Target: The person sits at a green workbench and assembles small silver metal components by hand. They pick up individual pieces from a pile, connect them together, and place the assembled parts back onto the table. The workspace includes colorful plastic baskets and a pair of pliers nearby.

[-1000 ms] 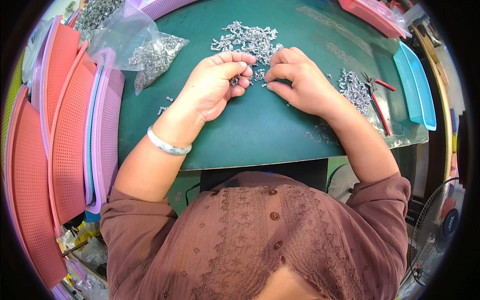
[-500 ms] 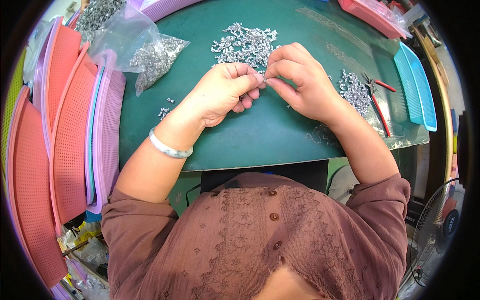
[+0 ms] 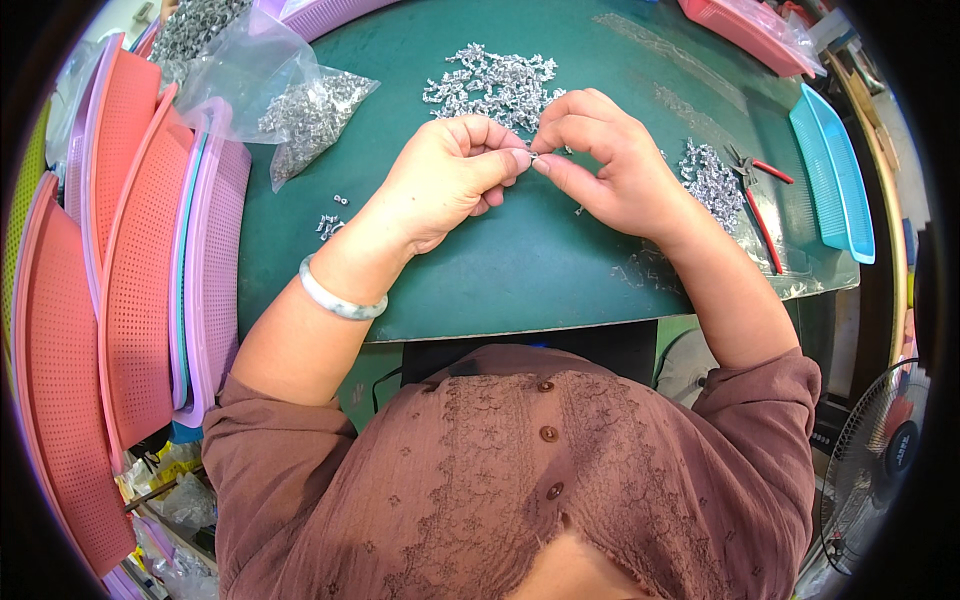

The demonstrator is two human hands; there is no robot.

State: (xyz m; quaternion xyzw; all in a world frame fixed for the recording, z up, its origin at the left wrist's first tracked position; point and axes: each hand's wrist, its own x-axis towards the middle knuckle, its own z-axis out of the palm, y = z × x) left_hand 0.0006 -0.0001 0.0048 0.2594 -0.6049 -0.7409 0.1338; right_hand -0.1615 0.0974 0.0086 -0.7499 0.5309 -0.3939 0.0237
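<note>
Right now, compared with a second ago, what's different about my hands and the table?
Your left hand has shifted to the right; the gap to your right hand has closed, and both hands' fingertips now meet at a small metal piece. The pile of metal parts, red-handled pliers and blue basket look unmoved.

Head view: wide fisheye, head-worn, facing steeply down over the shirt (image 3: 490,460) to the surface (image 3: 500,270). Close range; left hand (image 3: 450,178) and right hand (image 3: 605,155) above frame centre. Baskets (image 3: 140,290) bow along left rim.
</note>
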